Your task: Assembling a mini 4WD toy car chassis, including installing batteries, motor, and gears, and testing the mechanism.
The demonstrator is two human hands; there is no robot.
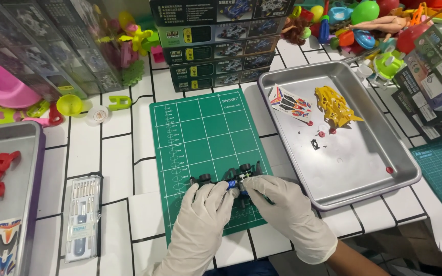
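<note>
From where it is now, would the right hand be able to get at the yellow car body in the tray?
Probably yes. The yellow car body lies uncovered in the open metal tray, beyond the right hand, though that hand is on the small toy car chassis.

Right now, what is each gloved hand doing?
Left hand: closed on the toy car chassis, over the green cutting mat.
Right hand: gripping the same chassis from the other side.

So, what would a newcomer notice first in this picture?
Two white-gloved hands, left hand and right hand, hold a small toy car chassis on the green cutting mat at centre. To the right, a metal tray holds a yellow car body and a sticker sheet.
</note>
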